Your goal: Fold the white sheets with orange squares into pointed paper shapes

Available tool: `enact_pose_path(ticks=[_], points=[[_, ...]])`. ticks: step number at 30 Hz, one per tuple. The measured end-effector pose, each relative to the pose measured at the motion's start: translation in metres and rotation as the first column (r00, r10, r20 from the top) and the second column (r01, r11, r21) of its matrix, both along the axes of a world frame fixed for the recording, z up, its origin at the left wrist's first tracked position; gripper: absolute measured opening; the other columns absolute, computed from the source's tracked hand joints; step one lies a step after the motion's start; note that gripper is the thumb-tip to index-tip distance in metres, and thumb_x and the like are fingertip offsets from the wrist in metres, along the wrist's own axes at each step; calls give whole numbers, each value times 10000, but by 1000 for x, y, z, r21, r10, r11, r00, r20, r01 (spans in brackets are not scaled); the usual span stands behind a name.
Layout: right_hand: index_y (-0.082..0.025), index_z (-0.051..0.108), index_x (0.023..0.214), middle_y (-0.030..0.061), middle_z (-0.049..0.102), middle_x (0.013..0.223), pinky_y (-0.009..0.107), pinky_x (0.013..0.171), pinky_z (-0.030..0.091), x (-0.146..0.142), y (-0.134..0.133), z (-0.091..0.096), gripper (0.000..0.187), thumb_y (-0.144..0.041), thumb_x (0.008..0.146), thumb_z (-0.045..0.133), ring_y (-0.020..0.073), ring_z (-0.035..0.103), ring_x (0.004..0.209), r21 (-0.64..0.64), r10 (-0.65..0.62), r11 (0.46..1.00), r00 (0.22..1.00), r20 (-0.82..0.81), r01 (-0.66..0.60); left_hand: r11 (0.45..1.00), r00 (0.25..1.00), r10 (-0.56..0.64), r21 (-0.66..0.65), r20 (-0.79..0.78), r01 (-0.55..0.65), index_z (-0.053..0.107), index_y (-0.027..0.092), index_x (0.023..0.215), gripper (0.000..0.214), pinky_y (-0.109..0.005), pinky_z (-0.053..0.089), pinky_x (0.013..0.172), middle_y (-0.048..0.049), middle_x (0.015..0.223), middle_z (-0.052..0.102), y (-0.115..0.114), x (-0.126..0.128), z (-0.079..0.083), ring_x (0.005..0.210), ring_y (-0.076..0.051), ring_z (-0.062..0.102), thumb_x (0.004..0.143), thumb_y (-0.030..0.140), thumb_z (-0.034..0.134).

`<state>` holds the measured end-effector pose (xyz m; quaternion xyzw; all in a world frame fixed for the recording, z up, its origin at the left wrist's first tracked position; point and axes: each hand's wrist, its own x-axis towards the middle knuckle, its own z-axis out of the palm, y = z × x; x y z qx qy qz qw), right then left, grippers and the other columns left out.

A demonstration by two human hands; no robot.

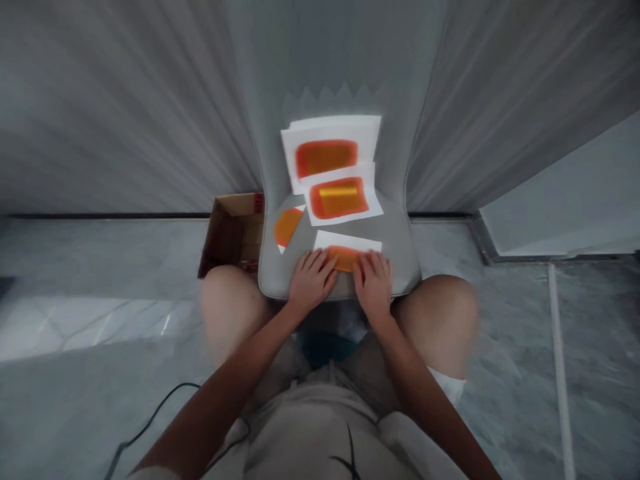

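Near the front of a grey chair seat (285, 283) lies an orange-and-white sheet of paper (346, 259), which looks folded over at its near side. My left hand (313, 279) grips its left end, the fingers pressed together on the paper. The right end is held the same way by my right hand (374, 280). Just beyond is a creased white paper with an orange-red patch (340, 208) and a bright yellow strip across it. Left of that sits a small folded orange piece of paper (287, 228) with white corners. My palms hide the near corners of the held sheet.
Farther back, white sheets (327, 157) with an orange-red patch lean towards the chair's backrest (340, 53). An open cardboard box (233, 227) stands on the floor left of the seat. Grey curtains (125, 100) hang behind. A dark cable (145, 423) runs at lower left.
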<state>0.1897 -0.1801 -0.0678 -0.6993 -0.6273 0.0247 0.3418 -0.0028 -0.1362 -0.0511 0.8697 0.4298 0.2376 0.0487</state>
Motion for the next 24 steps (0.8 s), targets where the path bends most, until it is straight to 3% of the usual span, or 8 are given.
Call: enact_pose_path(ticks=[9, 16, 24], points=[[-176, 717, 1340, 196, 634, 1487, 648, 1221, 360, 23, -3, -2, 453, -435, 1077, 456, 350, 546, 1430, -22, 124, 992, 992, -36, -125, 1000, 998, -21, 14, 63, 20, 693, 260, 1377, 362, -531, 373, 1257, -77, 1403, 707, -5, -5, 4, 1362, -272, 615, 1054, 283, 530], [-236, 750, 1303, 119, 646, 1497, 581, 1208, 452, 56, 7, 4, 428, -484, 1056, 503, 316, 595, 1403, -52, 318, 944, 942, -110, -325, 1000, 996, -14, 29, 88, 11, 687, 235, 1369, 363, -531, 376, 1265, -80, 1449, 677, -4, -5, 4, 1417, -284, 575, 1045, 289, 531], [-206, 721, 1332, 145, 654, 1477, 601, 1208, 447, 50, 0, 2, 411, -417, 1064, 492, 323, 577, 1407, 4, 257, 966, 965, -54, -257, 1000, 994, -21, -2, 103, 21, 699, 226, 1354, 371, -520, 393, 1263, -76, 1476, 660, -4, -4, 3, 1448, -280, 548, 1016, 269, 552]])
